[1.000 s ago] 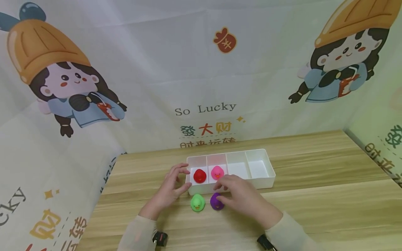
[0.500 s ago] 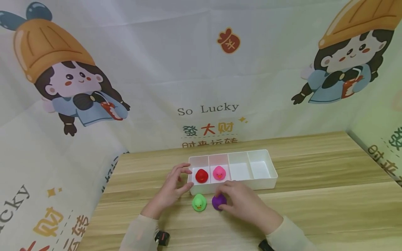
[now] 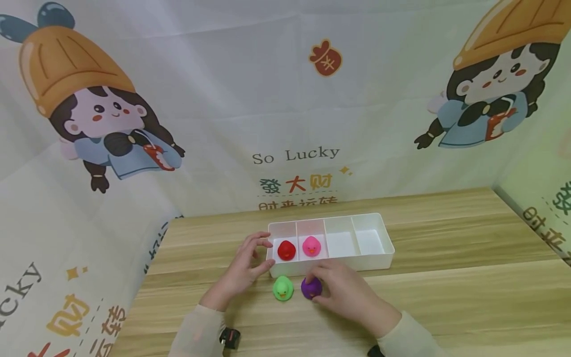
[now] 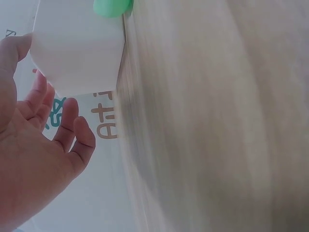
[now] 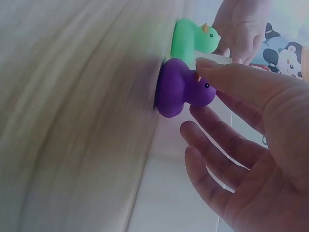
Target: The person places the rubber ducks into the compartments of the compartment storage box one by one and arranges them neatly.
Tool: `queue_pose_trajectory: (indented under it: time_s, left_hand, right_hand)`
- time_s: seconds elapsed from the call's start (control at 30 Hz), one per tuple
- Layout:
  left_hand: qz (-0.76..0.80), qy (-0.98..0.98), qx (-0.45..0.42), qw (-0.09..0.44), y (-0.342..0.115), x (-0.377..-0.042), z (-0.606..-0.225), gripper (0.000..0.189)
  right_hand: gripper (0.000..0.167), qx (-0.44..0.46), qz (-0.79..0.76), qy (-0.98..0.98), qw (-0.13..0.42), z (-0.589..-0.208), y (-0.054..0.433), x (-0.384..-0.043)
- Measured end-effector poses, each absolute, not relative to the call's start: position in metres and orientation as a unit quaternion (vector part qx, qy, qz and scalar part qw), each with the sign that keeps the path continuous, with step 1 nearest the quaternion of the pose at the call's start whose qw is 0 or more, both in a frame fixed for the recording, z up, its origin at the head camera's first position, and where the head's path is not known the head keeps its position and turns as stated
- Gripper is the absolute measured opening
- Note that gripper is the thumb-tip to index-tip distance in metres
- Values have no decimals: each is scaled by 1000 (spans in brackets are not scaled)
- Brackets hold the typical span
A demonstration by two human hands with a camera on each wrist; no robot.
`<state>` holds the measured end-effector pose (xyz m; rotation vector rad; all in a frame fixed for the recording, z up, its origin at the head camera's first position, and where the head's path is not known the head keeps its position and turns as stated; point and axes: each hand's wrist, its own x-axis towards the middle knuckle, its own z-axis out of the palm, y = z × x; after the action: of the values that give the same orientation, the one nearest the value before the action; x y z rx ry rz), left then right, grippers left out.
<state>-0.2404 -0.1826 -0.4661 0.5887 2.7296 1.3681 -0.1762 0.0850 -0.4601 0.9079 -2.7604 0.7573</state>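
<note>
At the left end of a white four-section box (image 3: 352,262), my left hand (image 3: 241,263) holds the end between thumb and fingers. In the left wrist view, its thumb touches one edge of the box and the other fingers are curved. A purple rubber duck (image 3: 311,288) stands on the table in front of the box. My right hand (image 3: 345,290) pinches its head between thumb and index finger; the other fingers are spread behind, as the right wrist view shows. Beside it on the left is a green rubber duck (image 3: 283,288), untouched.
A red duck (image 3: 286,250) sits in the box's leftmost compartment, and a pink duck (image 3: 311,246) in the one beside it. A printed cloth (image 3: 223,99) hangs behind the wooden table (image 3: 446,297) and at its sides.
My right hand has come down onto the purple duck, its fingers now at the duck's head. My left hand keeps its place at the box. The head view has shifted slightly.
</note>
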Motion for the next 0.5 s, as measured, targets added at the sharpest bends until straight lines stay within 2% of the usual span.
queue_pose_trajectory:
  time_s: [0.5]
  left_hand:
    - [450,874,184,26,-182,-240,-465,32]
  right_hand:
    - [33,288,256,-920,73,-464,80,-178]
